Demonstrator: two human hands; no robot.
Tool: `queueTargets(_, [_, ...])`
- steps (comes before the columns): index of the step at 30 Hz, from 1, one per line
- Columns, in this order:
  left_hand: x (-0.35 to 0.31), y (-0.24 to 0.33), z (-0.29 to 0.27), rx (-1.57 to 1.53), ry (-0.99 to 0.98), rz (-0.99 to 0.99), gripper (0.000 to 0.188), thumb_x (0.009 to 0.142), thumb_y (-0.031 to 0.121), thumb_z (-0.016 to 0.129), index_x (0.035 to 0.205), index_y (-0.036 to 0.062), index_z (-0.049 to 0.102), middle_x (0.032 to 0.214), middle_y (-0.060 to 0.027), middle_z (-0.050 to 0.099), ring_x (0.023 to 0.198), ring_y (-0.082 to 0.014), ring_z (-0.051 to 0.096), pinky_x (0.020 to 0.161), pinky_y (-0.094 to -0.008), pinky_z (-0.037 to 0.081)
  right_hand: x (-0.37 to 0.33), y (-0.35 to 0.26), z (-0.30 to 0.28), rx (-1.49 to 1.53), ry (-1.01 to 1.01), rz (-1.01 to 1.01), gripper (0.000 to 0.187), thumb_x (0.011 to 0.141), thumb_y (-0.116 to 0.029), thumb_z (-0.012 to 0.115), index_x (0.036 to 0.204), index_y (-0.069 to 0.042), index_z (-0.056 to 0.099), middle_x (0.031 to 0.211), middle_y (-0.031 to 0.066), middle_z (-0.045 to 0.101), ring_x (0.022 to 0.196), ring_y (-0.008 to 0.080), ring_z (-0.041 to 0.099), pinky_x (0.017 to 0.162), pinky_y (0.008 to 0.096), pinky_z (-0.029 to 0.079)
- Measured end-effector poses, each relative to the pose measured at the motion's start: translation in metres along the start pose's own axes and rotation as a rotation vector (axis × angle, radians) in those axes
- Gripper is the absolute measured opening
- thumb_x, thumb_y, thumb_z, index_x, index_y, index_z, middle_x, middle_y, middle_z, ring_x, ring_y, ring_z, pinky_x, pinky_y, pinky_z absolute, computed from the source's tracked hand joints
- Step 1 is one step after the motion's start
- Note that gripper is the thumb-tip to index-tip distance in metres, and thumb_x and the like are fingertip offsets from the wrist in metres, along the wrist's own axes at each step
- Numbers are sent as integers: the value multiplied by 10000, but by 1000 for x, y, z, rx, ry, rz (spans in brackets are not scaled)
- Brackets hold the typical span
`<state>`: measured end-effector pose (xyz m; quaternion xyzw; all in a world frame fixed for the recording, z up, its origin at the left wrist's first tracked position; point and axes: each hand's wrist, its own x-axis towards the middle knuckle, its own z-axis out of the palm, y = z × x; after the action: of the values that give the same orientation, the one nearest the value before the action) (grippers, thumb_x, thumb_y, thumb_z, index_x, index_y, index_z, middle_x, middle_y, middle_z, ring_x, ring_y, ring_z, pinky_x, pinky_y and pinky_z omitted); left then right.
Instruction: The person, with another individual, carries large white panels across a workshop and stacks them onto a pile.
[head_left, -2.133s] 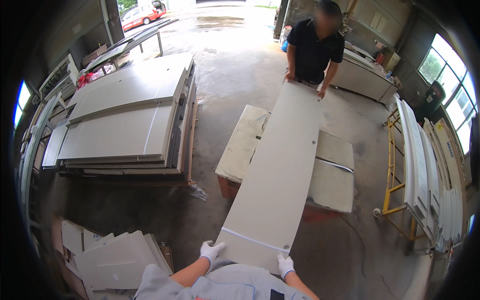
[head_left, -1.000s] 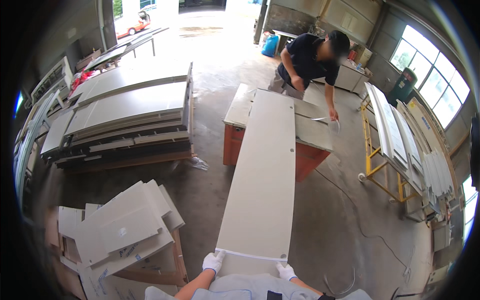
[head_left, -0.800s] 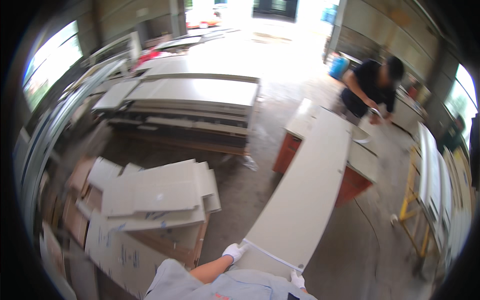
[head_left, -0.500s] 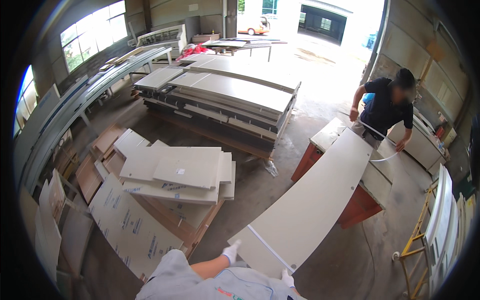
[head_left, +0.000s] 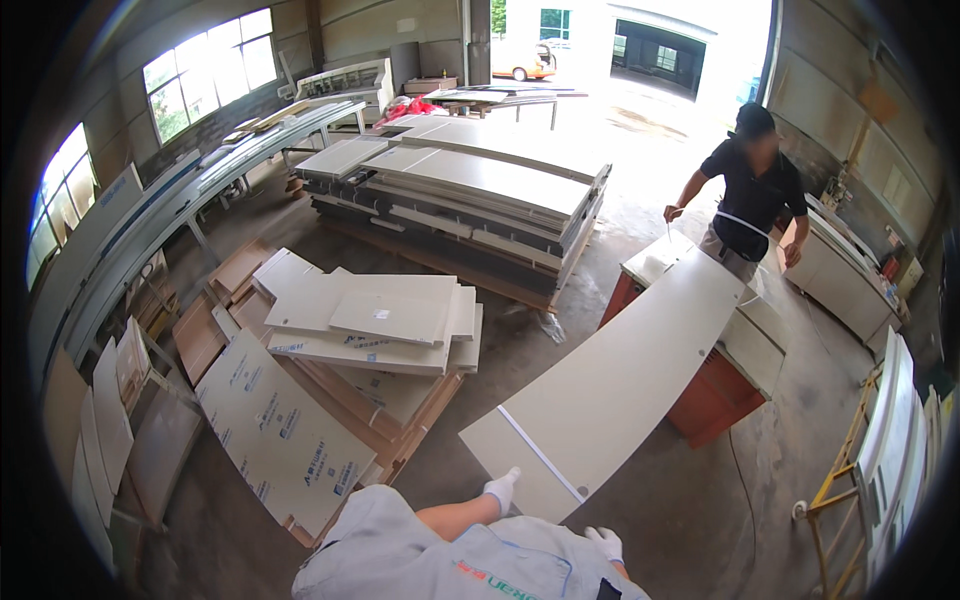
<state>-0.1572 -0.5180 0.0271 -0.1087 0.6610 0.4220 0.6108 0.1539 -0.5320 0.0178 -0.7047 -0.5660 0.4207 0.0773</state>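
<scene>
A long pale panel (head_left: 620, 370) slopes down toward me from a red-sided table. A white strap (head_left: 541, 453) crosses it near my end. My left hand (head_left: 503, 490), in a white glove, is closed on the panel's near edge with the thumb over the top; the fingers beneath are hidden. Close to my body, right of the panel's near corner, my right hand (head_left: 605, 543) is gloved too and apart from the panel. Its fingers are loosely spread and hold nothing I can see. Across the panel, a person (head_left: 755, 200) in dark clothes handles another white strap (head_left: 745, 225).
The red-sided table (head_left: 715, 400) supports the panel's far part. At my left lies a stack of pale boards (head_left: 390, 310) beside a printed board (head_left: 285, 430). A larger panel stack (head_left: 470, 190) stands behind. A yellow rack (head_left: 835, 490) with upright panels is at the right.
My right hand has come off the panel's near corner toward the right. My left hand has moved along the near edge. The other person has straightened up, and the strap in their hands has shifted.
</scene>
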Motion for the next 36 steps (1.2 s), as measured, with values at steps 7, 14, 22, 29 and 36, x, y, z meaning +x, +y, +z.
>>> queueTargets(7, [37, -10, 2, 193, 39, 46, 800, 835, 571, 702, 1343, -22, 530, 1356, -193, 562, 1182, -312, 565, 980, -395, 459, -93, 166, -15, 336, 153, 671, 533, 802, -484, 648, 927, 31, 705, 877, 201, 703, 866, 308, 637, 776, 423, 502])
queueTargets(14, [27, -1, -25, -98, -263, 10, 638, 917, 539, 618, 1337, 63, 549, 1349, -142, 575, 1198, -335, 560, 997, -486, 471, -144, 219, 34, 434, 127, 893, 570, 786, -520, 627, 979, 9, 712, 967, 213, 706, 985, 339, 636, 850, 418, 490])
queueTargets(22, [-12, 11, 13, -15, -269, -97, 529, 949, 537, 558, 1330, 170, 539, 1321, -117, 568, 1183, -369, 552, 978, -562, 472, -108, 270, 134, 226, 56, 727, 593, 786, -542, 591, 1028, -16, 719, 1035, 232, 707, 1089, 376, 639, 920, 406, 482])
queueTargets(29, [8, 14, -17, -30, -197, -57, 551, 955, 552, 519, 1330, 148, 541, 1324, -121, 566, 1204, -353, 523, 1014, -538, 448, -169, 128, 16, 1095, 286, 767, 203, 907, -182, 646, 759, -106, 531, 571, 5, 478, 412, 124, 437, 364, 283, 304])
queueTargets(36, [29, 9, -9, 38, -196, 2, 549, 957, 542, 510, 1328, 140, 552, 1321, -81, 577, 1206, -307, 529, 1040, -493, 411, -212, 258, 46, 1206, 382, 1026, 238, 886, -199, 671, 753, -64, 526, 539, 69, 467, 389, 220, 442, 363, 382, 318])
